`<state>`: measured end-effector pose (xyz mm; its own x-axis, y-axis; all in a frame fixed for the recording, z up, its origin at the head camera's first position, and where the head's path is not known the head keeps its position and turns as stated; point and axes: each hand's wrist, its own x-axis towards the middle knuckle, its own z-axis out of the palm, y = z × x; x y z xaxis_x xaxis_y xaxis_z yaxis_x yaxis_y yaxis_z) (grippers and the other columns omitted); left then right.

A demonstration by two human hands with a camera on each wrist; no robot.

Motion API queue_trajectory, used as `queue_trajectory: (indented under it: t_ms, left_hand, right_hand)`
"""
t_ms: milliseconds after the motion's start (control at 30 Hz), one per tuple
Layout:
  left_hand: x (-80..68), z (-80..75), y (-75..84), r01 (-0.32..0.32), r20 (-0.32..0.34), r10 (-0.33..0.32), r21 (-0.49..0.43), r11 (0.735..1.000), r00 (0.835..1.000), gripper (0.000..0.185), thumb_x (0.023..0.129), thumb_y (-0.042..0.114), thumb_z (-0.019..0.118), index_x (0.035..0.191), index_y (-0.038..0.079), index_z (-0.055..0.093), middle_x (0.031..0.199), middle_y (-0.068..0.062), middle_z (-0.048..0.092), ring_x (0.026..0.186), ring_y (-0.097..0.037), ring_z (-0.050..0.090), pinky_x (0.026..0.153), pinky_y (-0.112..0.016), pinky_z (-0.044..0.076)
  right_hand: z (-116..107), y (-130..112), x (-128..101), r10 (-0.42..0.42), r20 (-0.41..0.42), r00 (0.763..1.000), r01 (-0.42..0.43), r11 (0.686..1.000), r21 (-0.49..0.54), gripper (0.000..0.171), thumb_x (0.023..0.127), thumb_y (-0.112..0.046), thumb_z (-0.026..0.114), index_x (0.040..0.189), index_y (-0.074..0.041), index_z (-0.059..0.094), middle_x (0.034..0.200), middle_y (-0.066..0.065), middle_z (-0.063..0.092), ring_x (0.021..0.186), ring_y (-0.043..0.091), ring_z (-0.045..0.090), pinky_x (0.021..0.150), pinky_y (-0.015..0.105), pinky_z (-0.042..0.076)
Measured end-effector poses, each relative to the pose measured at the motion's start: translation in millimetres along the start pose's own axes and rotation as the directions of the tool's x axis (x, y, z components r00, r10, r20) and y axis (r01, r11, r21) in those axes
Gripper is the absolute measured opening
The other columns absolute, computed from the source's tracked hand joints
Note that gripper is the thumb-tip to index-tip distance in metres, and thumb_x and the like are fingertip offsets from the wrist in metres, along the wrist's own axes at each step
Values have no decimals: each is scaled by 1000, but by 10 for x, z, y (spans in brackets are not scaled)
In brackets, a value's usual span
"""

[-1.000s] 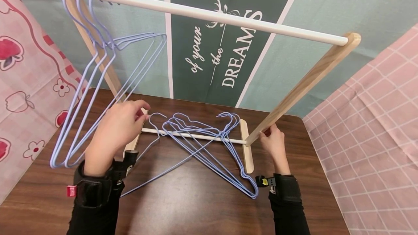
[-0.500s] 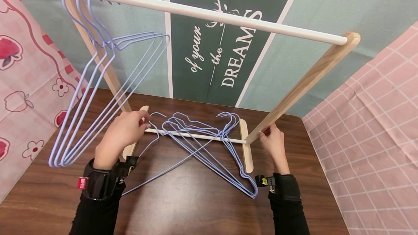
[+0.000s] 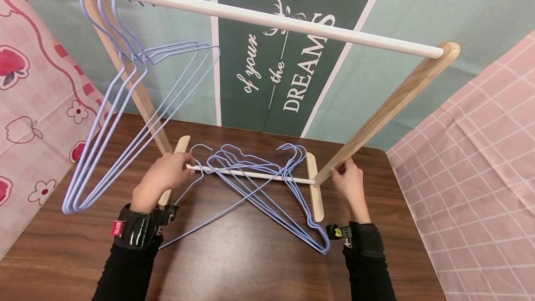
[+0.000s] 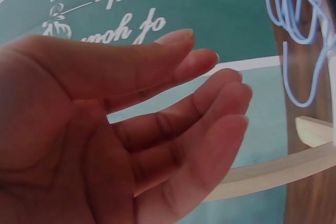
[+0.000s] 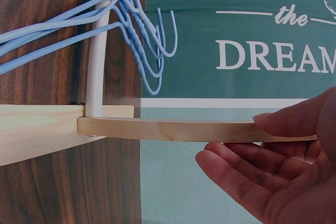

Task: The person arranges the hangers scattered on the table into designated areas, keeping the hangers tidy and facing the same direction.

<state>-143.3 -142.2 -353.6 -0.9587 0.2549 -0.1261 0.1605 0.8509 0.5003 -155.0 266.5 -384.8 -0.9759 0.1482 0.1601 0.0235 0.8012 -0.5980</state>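
A wooden clothes rack with a white top rail (image 3: 267, 20) stands on the brown table. My right hand (image 3: 350, 181) pinches the lower part of its right upright (image 3: 388, 106); in the right wrist view the thumb lies on one face of the upright (image 5: 173, 130), fingers on the other. My left hand (image 3: 165, 175) is low by the left upright (image 3: 144, 101), near the left end of the lower bar (image 3: 251, 173). In the left wrist view that hand (image 4: 157, 119) has loosely bent fingers and nothing between them. Whether it touches the rack is unclear.
Three blue wire hangers (image 3: 135, 82) hang at the rail's left end. Several more hangers (image 3: 271, 199) lie tangled across the lower bar and table (image 3: 234, 268). Printed green cloth (image 3: 267, 96) backs the table; pink cloths (image 3: 480, 152) flank it.
My left hand has moved down and slightly right, toward the left foot of the rack. The hanging hangers have shifted slightly. My right hand has stayed on the right upright.
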Motion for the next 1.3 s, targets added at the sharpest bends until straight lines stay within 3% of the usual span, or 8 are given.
queue_trajectory:
  t_ms: [633, 1100, 1300]
  left_hand:
    - [103, 278, -177, 1, 28, -1, -2, 1000, 1000, 6, 80, 6, 59, 84, 3, 62, 72, -5, 58, 67, -23, 52, 63, -39, 42]
    - [198, 468, -338, -63, 9, 63, 4, 998, 998, 7, 74, 0, 54, 75, 2, 61, 68, -4, 56, 63, -19, 49, 62, -34, 42]
    - [220, 524, -380, -68, 12, 68, 0, 998, 998, 3, 75, 2, 59, 77, 0, 60, 64, -2, 55, 61, -17, 49, 61, -33, 41]
  right_hand:
    - [-4, 1, -5, 3, 1, 1000, -3, 1000, 5, 14, 84, 0, 54, 96, 7, 53, 81, 24, 58, 68, 33, 56, 55, 34, 41]
    - [12, -5, -9, 12, -6, 1000, -12, 1000, 15, 16, 84, 0, 55, 97, 8, 52, 83, 26, 58, 71, 34, 56, 55, 34, 42]
    - [14, -2, -18, 19, 1, 1000, -19, 1000, 15, 17, 84, -1, 55, 97, 8, 52, 83, 25, 58, 71, 34, 56, 54, 33, 42]
